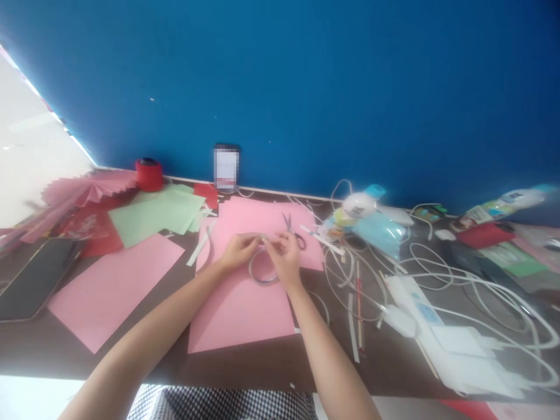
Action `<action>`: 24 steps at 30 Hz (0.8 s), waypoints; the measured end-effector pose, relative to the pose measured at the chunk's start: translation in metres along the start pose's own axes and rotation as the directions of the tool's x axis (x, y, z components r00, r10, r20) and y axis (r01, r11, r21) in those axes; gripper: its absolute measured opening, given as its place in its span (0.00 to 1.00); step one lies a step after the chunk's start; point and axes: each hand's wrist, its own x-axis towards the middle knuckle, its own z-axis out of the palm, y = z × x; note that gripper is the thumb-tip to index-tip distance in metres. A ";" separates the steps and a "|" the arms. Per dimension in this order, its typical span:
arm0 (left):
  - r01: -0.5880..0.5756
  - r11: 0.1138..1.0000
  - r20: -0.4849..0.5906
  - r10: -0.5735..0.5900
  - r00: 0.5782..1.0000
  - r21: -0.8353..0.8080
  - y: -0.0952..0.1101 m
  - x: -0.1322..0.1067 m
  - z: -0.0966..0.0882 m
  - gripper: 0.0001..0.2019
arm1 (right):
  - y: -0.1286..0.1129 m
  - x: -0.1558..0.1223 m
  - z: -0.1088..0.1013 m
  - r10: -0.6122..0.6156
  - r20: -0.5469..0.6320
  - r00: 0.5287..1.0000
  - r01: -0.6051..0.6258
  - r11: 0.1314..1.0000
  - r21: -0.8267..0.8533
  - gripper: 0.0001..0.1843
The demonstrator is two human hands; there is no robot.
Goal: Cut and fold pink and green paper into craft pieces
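My left hand (238,252) and my right hand (286,259) meet over a sheet of pink paper (240,315). Their fingers are pinched close together at the top of a narrow pale ring (263,282), which looks like a thin roll of tape. A small whitish bit shows between the fingertips, too blurred to make out. Just beyond my right hand lie dark-handled scissors (300,241) on another pink sheet (262,213). A white paper strip (196,249) is left of the pink sheet.
Left are a phone (32,286), a loose pink sheet (118,291), green sheets (153,216) and a red round container (149,175). A second phone (226,168) leans against the blue wall. Right are tangled cables, a power strip (420,309) and a glue bottle (354,207).
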 end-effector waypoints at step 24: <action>-0.064 0.997 0.026 0.062 0.998 0.044 -0.002 -0.001 -0.001 0.16 | 0.006 0.000 0.004 0.000 -0.008 1.000 -0.001 0.999 -0.048 0.13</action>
